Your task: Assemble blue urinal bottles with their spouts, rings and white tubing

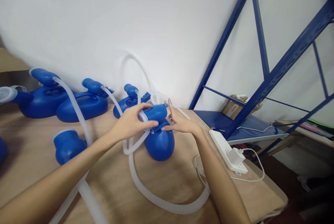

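My left hand [133, 121] grips the blue urinal head [156, 113] by its white-rimmed end, thumb below and fingers above. At the head's other end is my right hand [180, 120], fingers spread, its thumb close to the piece; contact is hard to make out. The head sits on or just over a blue urinal bottle [160, 145], whose top is partly hidden. A clear hose [167, 205] loops from around the bottle across the table, passing behind my right forearm.
Several blue bottles [83, 109] with heads and hoses line the wall on the left. A loose blue head [68, 147] lies on the wooden table [114, 178]. A white power strip [227, 152] lies near the right edge, beside a blue metal shelf [237, 126] holding a cardboard box [232, 109].
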Motion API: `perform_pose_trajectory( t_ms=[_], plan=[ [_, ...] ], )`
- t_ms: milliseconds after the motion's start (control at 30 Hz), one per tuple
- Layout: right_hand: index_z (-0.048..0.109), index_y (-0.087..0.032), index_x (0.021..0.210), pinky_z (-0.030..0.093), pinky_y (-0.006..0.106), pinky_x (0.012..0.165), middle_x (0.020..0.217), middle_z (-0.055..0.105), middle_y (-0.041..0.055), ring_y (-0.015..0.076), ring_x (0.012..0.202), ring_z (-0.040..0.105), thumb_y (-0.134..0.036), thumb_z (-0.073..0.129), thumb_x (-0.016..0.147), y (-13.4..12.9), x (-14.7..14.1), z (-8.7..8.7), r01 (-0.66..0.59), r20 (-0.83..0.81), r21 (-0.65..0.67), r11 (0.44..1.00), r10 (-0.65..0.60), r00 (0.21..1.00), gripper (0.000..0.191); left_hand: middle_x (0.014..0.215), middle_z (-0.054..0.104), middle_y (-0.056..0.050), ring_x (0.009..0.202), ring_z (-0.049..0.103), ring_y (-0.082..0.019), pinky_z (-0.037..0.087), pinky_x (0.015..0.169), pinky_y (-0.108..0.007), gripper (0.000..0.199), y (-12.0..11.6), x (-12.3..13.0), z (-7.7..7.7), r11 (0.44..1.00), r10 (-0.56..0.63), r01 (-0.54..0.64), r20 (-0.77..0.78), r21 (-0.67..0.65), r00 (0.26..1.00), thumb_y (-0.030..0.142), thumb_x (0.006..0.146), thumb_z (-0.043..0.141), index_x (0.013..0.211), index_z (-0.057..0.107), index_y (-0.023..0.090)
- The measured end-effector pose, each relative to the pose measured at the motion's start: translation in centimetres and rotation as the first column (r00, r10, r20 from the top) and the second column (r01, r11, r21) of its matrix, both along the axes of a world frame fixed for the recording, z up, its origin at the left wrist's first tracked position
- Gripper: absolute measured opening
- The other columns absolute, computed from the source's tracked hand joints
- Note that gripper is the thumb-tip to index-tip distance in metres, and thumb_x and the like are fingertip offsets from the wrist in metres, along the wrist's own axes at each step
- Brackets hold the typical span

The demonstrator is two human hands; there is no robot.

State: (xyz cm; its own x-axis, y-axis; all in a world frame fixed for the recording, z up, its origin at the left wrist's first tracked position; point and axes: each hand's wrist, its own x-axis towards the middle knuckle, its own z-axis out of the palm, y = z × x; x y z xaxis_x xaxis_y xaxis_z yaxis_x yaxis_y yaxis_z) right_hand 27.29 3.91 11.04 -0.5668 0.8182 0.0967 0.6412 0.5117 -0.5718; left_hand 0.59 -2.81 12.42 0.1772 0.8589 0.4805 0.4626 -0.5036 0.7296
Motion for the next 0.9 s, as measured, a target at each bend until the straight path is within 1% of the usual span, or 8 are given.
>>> perform_pose_trajectory(
  t_ms=[67,133,233,333,533,633,733,900],
  plan=[
    [-0.031,-0.019,0.164,0.050,0.056,0.112,0.143,0.064,0.0191,0.0290,0.116,0.071,-0.059,0.083,0.082,0.1,0.2,0.0,-0.041,-0.009,-0.088,0.995,0.041,0.999,0.146,0.133,0.074,-0.012,0.119,0.069,-0.037,0.054,0.100,-0.044,0.069,0.3,0.1,-0.4,0.997,-0.075,0.075,-0.083,-0.004,0.994,0.053,0.076,0.082,0.136,0.067,0.021],
    [-0.028,-0.021,0.166,0.049,0.056,0.115,0.143,0.065,0.0168,0.0300,0.120,0.070,-0.064,0.082,0.081,0.2,0.4,0.2,-0.035,0.003,-0.124,0.992,0.035,0.999,0.145,0.128,0.075,-0.012,0.114,0.071,-0.036,0.054,0.098,-0.044,0.069,0.6,-0.6,-0.3,0.996,-0.087,0.084,-0.144,-0.029,0.986,0.050,0.080,0.077,0.141,0.064,0.021],
    [-0.012,-0.024,0.171,0.034,0.058,0.126,0.167,0.043,0.0202,0.0402,0.154,0.043,-0.077,0.080,0.073,0.2,1.0,0.6,0.131,0.157,-0.113,0.985,-0.113,0.981,0.144,0.116,0.079,-0.009,0.101,0.075,-0.035,0.056,0.088,-0.041,0.070,1.2,-2.2,0.4,0.992,-0.096,0.074,-0.225,-0.104,0.970,0.050,0.080,0.074,0.143,0.063,0.022],
    [0.016,-0.027,0.173,0.024,0.057,0.131,0.176,0.029,0.0127,0.0428,0.163,0.022,-0.085,0.071,0.076,0.4,1.9,0.8,0.209,0.268,-0.094,0.973,-0.178,0.947,0.126,0.115,0.079,-0.007,0.100,0.075,-0.035,0.056,0.084,-0.038,0.069,1.3,-3.4,0.9,0.991,-0.104,0.072,-0.297,-0.115,0.949,0.050,0.079,0.074,0.142,0.065,0.025],
    [0.071,-0.028,0.137,0.051,0.048,0.110,0.136,0.073,0.0085,0.0364,0.124,0.068,-0.076,0.062,0.090,0.7,3.0,1.0,0.033,0.117,-0.047,0.998,-0.027,0.993,0.068,0.135,0.073,-0.012,0.117,0.070,-0.039,0.056,0.095,-0.044,0.063,0.6,-2.1,-0.8,0.995,0.023,0.018,-0.402,0.097,0.915,0.047,0.084,0.074,0.144,0.065,0.028],
    [0.076,-0.021,0.122,0.053,0.050,0.106,0.121,0.077,0.0108,0.0337,0.111,0.071,-0.075,0.050,0.097,0.9,2.2,0.7,0.026,0.191,-0.053,0.998,-0.015,0.981,0.065,0.147,0.066,-0.011,0.129,0.066,-0.038,0.053,0.106,-0.047,0.063,1.1,-0.9,-2.1,0.980,-0.112,0.165,-0.375,0.114,0.920,0.048,0.090,0.069,0.149,0.060,0.027],
    [0.073,-0.021,0.130,0.045,0.050,0.117,0.135,0.072,0.0109,0.0343,0.127,0.065,-0.072,0.052,0.098,1.5,1.9,0.3,-0.057,0.181,-0.043,0.997,0.064,0.981,0.064,0.150,0.063,-0.012,0.136,0.061,-0.036,0.048,0.116,-0.048,0.062,1.9,-0.5,-3.1,0.958,-0.213,0.259,-0.300,0.122,0.930,0.050,0.093,0.068,0.149,0.058,0.026],
    [0.061,-0.023,0.150,0.044,0.047,0.121,0.162,0.052,0.0126,0.0352,0.148,0.050,-0.067,0.088,0.070,2.3,3.7,-0.5,-0.046,0.096,-0.155,0.987,0.061,0.994,0.096,0.151,0.059,-0.015,0.134,0.061,-0.036,0.050,0.114,-0.051,0.063,2.1,0.2,-4.2,0.953,-0.211,0.266,-0.307,0.147,0.928,0.048,0.096,0.068,0.153,0.054,0.026]
  ],
)
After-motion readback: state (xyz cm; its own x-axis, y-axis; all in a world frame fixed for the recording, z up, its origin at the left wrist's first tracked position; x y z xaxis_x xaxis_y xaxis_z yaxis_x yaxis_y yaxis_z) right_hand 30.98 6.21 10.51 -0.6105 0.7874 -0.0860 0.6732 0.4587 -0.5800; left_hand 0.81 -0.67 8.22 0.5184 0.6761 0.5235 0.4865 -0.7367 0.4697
